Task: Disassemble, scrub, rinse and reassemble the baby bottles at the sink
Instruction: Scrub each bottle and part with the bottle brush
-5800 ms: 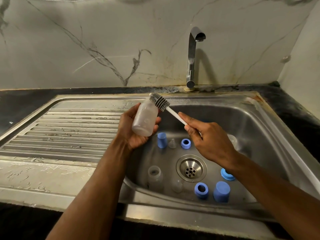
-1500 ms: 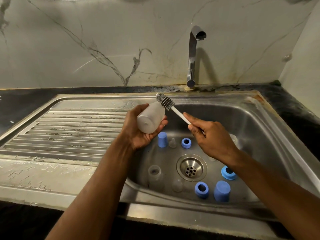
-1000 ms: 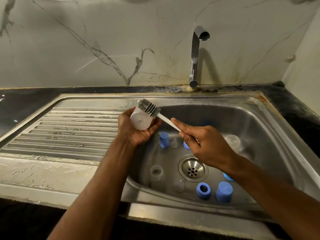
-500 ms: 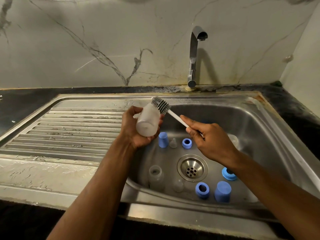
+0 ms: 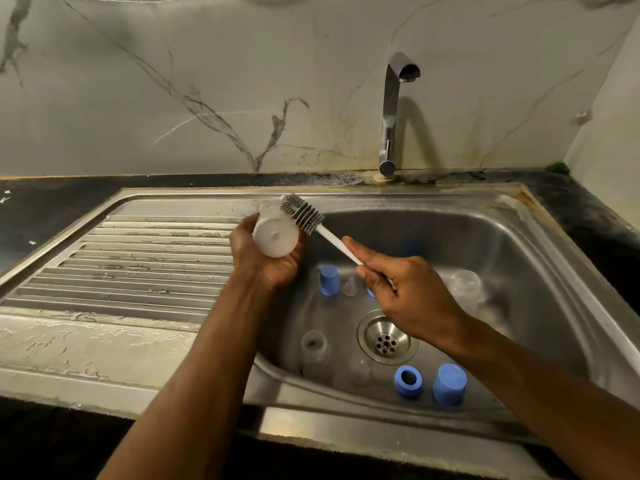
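Disassembly looked done and scrubbing underway: the left hand (image 5: 266,261) gripped a bottle (image 5: 276,236) over the sink (image 5: 540,271), the right hand (image 5: 408,296) held the brush (image 5: 302,214) against it (caps, rings, teats and other bottles lay in the basin), with rinsing and reassembly left.

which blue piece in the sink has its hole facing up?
The blue ring at the basin's near edge, right of the drain: its dark opening shows. The blue cap beside it and the far blue cap show closed tops.

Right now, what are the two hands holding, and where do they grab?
The left hand grips the bottle around its body. The right hand pinches the bottle brush by its white handle.
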